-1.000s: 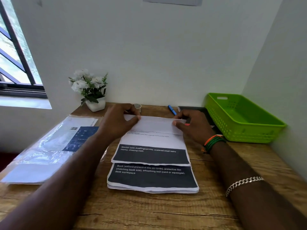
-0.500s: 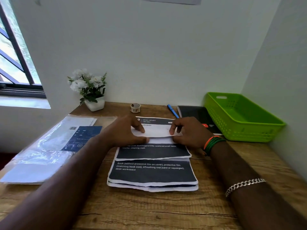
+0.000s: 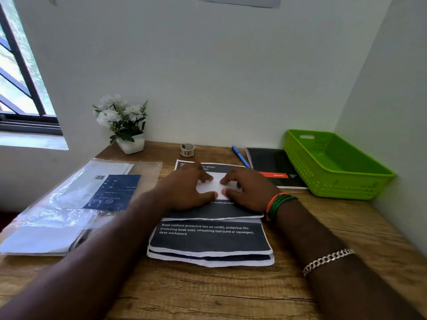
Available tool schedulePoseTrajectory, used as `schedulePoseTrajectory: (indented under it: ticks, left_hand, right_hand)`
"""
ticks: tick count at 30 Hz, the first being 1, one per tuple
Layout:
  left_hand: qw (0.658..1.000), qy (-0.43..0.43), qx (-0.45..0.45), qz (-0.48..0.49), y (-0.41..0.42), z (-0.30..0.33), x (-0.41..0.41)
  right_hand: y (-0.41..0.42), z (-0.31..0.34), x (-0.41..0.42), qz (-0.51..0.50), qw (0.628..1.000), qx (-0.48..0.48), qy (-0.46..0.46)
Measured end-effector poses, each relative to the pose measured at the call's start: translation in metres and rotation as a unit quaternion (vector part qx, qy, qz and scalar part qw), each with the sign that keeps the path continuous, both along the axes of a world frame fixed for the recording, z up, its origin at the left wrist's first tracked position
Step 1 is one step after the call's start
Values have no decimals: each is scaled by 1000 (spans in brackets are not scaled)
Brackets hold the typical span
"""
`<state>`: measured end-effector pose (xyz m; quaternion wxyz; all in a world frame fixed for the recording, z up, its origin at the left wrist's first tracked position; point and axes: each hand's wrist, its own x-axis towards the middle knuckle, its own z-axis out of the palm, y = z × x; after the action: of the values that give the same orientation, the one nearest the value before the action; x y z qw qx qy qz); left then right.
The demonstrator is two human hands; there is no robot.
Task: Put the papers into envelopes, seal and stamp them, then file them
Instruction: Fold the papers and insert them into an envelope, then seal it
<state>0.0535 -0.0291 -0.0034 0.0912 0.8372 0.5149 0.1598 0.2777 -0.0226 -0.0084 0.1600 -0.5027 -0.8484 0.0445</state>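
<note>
White corner, wooden desk (image 3: 231, 294): the top paper (image 3: 213, 186), wide a second ago, is now folded small mid-desk on the stack (image 3: 209, 241). Left hand (image 3: 184, 190) and right hand (image 3: 248, 189) press it, fingertips nearly meeting. Likely envelope-ready; packet of envelopes (image 3: 69, 204) waits at left edge.

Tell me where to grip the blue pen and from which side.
Take the blue pen around mid-barrel with a pinch from above. It lies flat on the desk, running diagonally between the printed sheets and the black notebook, so side access looks tight and its near end seems tucked by the papers.
</note>
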Motion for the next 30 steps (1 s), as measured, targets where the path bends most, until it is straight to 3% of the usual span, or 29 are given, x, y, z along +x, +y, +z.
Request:
schedulePoseTrajectory:
  ticks: [4,11,16,21,30]
  left_hand:
    - [998,53,24,-32,-2,-3,19]
    - [993,-22,1,113,9,2,-14]
    - [980,13,36,193,11,5,-25]
    - [996,26,43,80,-1,1,1]
    - [994,-25,6,103,8,1,-8]
  right_hand:
    - [-1,0,-3,-23,1000,13,-3]
    - [0,-2,-2,-44,999,20,-2]
    - [-5,1,-5,-52,998,26,-3]
    - [-11,4,-16,-67,996,44,-34]
    - [-7,11,-1,-170,982,57,-58]
